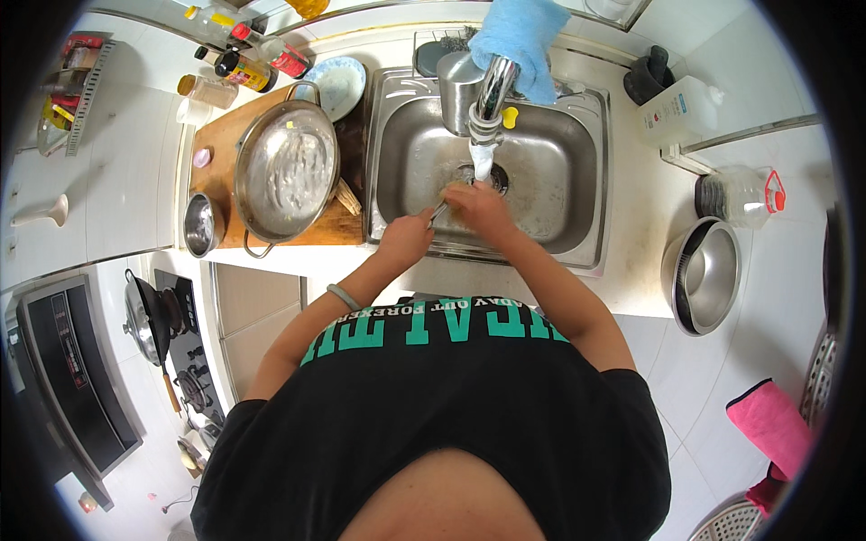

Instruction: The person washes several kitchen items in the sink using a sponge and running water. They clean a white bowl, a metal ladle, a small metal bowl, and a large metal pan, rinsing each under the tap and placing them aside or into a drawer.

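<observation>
My left hand grips the handle of a slim metal utensil over the near part of the stainless steel sink. At the utensil's far end, the fingers of my right hand are curled round it. They hide that end, so its kind cannot be told. A brownish patch shows by the right fingers, too blurred to name. Just beyond them, water runs from the chrome faucet near the drain. A blue cloth is wrapped over the faucet's top.
Left of the sink, a two-handled steel pan lies on a wooden board, near a small steel bowl and a plate. A steel cup stands at the sink's back. Nested basins stand on the right.
</observation>
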Available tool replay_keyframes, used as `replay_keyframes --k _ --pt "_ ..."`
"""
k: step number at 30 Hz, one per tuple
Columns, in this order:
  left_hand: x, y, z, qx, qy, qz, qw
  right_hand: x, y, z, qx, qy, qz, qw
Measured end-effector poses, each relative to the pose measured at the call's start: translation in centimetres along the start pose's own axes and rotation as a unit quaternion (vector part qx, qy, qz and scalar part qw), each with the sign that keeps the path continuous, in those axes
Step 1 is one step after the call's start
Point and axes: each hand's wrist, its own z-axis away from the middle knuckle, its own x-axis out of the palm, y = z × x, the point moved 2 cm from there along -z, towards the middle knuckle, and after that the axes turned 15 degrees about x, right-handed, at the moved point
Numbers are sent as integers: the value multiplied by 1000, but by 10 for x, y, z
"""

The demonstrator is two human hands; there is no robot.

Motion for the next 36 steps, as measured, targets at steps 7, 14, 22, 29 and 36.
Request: replay_keyframes --k 7,14,22,29,36 --pt "13 -2 3 -27 -47 -31 998 -3 45 -15 122 -20 214 969" --pt "13 -4 36 -39 -93 -53 994 -25 19 9 209 43 60 975" --pt "47 -8 63 -33 -42 -2 999 23 27 21 66 -54 20 996" --pt "46 -17 56 14 -31 -85 996 84 114 16 333 -188 -139 913" --pt "52 -25 67 6 1 -95 995 60 127 40 681 -140 -438 569"
